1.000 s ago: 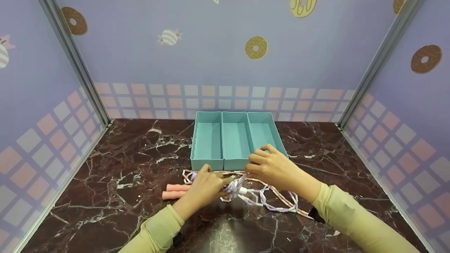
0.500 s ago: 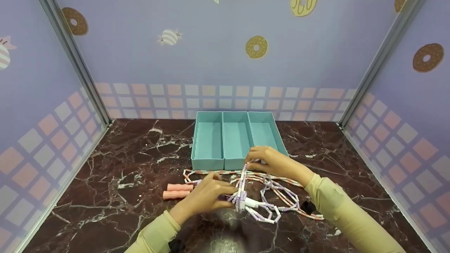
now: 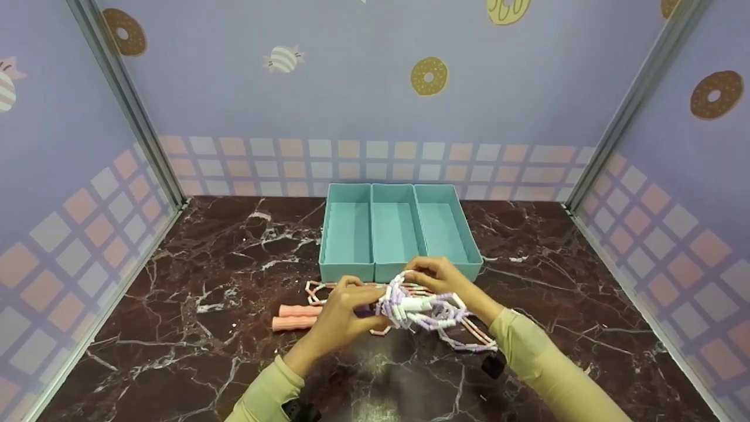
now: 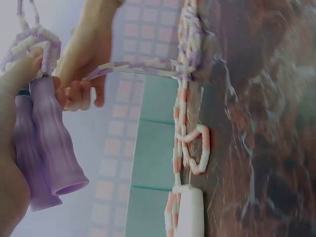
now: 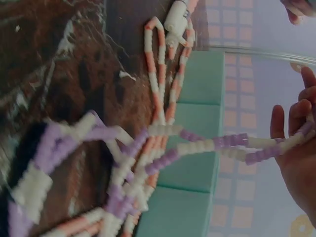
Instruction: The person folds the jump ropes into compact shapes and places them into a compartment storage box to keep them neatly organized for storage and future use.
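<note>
My left hand point(image 3: 343, 310) grips the purple handles point(image 4: 54, 133) of a purple-and-white beaded jump rope point(image 3: 404, 308). Turns of its cord are wrapped in a bundle just beyond that hand's fingertips. A length of the same cord runs to my right hand point(image 3: 442, 281), whose curled fingers hold it close to the bundle; the left wrist view also shows these fingers point(image 4: 81, 94) on the cord. Loose loops hang on the right side. Beneath both hands, a pink-and-white beaded jump rope lies on the table, its pink handles point(image 3: 295, 317) pointing left.
Behind the hands stands a teal box point(image 3: 345, 272) with three long compartments, its front wall close to the pink rope. The dark marbled table point(image 3: 222, 305) is enclosed by patterned panels point(image 3: 375, 105) at the back and both sides.
The wrapped bundle has been lifted off to a higher position, and its loose loops have swung up. My right hand has come down closer to my left, shortening the cord between them.
</note>
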Action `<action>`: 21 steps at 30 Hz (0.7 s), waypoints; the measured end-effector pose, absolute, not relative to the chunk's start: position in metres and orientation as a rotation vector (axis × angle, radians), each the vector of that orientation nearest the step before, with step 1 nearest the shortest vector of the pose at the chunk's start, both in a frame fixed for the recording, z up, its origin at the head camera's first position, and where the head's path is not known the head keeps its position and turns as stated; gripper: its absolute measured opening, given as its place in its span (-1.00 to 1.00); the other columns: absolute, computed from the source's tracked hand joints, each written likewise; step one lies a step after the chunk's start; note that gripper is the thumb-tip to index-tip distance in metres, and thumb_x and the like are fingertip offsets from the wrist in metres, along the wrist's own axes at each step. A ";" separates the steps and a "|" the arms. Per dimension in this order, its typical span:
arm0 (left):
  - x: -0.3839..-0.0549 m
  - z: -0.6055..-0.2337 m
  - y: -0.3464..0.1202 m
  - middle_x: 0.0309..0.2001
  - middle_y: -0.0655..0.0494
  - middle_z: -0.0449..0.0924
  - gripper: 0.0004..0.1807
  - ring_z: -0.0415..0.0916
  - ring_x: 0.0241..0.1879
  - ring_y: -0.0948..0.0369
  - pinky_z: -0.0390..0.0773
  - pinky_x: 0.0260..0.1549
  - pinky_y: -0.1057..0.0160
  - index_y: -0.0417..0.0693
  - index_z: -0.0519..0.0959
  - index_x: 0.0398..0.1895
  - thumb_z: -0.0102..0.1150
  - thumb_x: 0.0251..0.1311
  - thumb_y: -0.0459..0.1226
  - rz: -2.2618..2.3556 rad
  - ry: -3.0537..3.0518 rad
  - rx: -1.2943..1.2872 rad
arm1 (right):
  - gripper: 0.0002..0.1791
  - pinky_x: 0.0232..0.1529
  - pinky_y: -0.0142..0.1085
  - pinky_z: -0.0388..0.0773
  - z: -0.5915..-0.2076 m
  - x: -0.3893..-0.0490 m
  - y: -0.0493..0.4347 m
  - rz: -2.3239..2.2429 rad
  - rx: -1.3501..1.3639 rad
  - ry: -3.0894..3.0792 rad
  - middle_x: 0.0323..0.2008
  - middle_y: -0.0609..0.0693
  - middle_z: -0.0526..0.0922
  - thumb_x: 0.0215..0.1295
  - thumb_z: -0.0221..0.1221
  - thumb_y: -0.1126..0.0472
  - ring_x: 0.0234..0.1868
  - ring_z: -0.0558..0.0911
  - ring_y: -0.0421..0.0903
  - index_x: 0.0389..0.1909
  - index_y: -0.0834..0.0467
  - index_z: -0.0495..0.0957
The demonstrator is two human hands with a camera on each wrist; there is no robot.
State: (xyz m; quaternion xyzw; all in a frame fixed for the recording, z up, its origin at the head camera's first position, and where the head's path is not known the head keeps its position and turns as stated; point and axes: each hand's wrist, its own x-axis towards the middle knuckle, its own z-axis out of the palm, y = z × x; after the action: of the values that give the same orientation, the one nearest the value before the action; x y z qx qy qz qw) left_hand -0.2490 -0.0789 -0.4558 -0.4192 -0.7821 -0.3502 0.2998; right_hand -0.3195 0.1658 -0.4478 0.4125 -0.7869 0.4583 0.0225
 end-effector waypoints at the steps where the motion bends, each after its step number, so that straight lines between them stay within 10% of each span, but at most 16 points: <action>1: -0.249 -0.456 -0.078 -0.15 -0.01 0.78 -0.50 0.73 -0.17 0.14 0.42 -0.06 0.14 -0.20 0.70 -0.06 0.51 -0.15 -0.21 -0.968 -2.072 -1.081 | -0.87 -0.20 -0.45 0.58 -0.452 -0.319 0.165 1.407 1.279 -2.412 -0.26 0.20 0.74 0.39 0.12 0.36 -0.26 0.61 -0.33 -0.20 0.27 0.65; 6: -0.250 -0.452 -0.078 -0.16 -0.02 0.78 -0.56 0.65 -0.24 0.09 0.41 -0.08 0.18 -0.20 0.71 -0.08 0.50 -0.13 -0.29 -1.220 -2.125 -0.840 | -0.85 -0.05 -0.36 0.60 -0.466 -0.307 0.162 1.303 1.164 -2.381 -0.20 0.24 0.73 0.34 0.13 0.42 -0.15 0.62 -0.30 -0.18 0.37 0.63; 21: -0.266 -0.447 -0.084 -0.52 0.05 0.67 -0.67 0.34 -0.63 0.37 0.32 -0.64 0.41 -0.05 0.75 -0.16 0.48 0.01 -0.12 -1.505 -2.175 -0.371 | -0.85 -0.42 -0.42 0.46 -0.478 -0.283 0.149 1.128 0.958 -2.323 -0.43 -0.03 0.67 0.36 0.18 0.22 -0.43 0.45 -0.34 -0.27 0.22 0.65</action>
State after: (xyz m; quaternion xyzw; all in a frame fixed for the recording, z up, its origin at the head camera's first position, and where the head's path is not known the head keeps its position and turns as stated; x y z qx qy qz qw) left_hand -0.2657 -0.0840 -0.4469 -0.1349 -0.7918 -0.5481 0.2332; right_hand -0.2827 0.1495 -0.4781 0.3413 -0.8277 0.4018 0.1922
